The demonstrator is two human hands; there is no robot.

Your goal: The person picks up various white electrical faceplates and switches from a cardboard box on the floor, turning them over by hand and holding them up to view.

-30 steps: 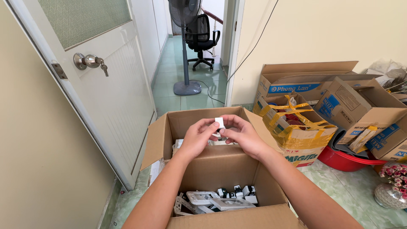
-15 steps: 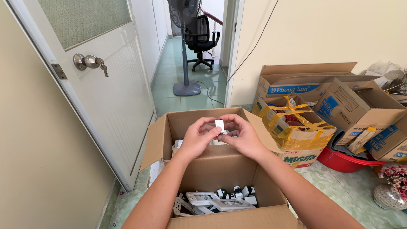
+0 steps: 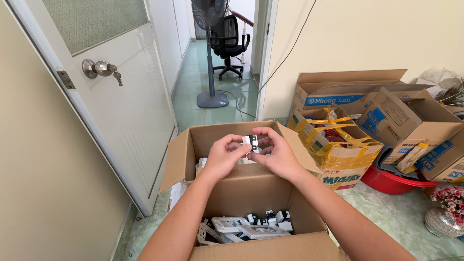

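Observation:
Both my hands are raised over an open cardboard box [image 3: 180, 159] on the floor. My left hand [image 3: 223, 155] and my right hand [image 3: 274, 153] pinch one small white and black switch module [image 3: 250, 142] between their fingertips. In the bottom of the box lie white wall plates [image 3: 241, 229] and several more small switch modules [image 3: 275, 217].
A white door with a round knob and key [image 3: 99, 68] stands open at left. Stacked cardboard boxes [image 3: 338, 145] and a red basin [image 3: 391, 180] crowd the right wall. A standing fan [image 3: 211, 99] and an office chair [image 3: 232, 43] stand in the corridor. A flower vase [image 3: 447, 212] sits at right.
My hands have shifted slightly and turned the small module between the fingertips. Its black side now shows more.

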